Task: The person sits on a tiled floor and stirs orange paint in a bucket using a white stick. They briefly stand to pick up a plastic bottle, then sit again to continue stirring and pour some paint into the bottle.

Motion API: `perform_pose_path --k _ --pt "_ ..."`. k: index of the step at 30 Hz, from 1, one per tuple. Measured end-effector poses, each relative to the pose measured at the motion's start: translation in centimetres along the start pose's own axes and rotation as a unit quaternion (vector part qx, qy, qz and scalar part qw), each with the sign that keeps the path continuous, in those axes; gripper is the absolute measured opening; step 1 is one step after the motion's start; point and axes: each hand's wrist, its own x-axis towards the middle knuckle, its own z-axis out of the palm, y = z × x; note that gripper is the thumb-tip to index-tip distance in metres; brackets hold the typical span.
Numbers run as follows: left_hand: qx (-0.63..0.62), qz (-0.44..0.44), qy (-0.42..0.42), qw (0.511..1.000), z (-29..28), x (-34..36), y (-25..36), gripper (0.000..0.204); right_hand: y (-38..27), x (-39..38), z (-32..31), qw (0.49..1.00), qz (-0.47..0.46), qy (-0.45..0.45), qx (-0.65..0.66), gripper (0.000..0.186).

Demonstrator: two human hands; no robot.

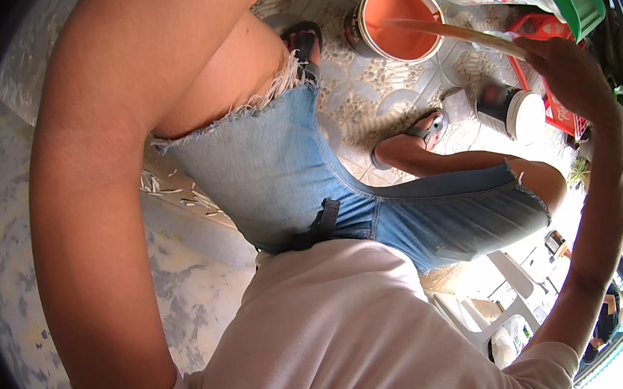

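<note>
Head view: pale stick [487, 40] is clasped in right grip [568, 76], end dipped in orange liquid [403, 43] inside bucket [353, 32]; left grip cannot be judged.

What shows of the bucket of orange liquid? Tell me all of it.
The bucket is round and open, apparently plastic, with a pale rim and a darker, printed outer wall. It stands upright on the patterned floor, holding orange liquid that looks like paint. A long stick, seemingly wooden, crosses over its right side into the liquid, gripped by the right hand; whether the stick touches the rim is unclear.
</note>
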Motion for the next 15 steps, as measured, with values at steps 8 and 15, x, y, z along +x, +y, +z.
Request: perform_pose_path --k 8,15 --pt "-0.013 -0.011 -0.021 1.000 -0.9 -0.8 0.2 0.019 4.0 -5.9 -5.1 0.997 0.064 0.020 0.024 0.033" --pt "-0.007 -0.021 -0.030 0.999 -1.5 -1.2 0.8 0.020 5.4 -8.2 -7.3 0.996 0.073 0.041 0.026 0.033"
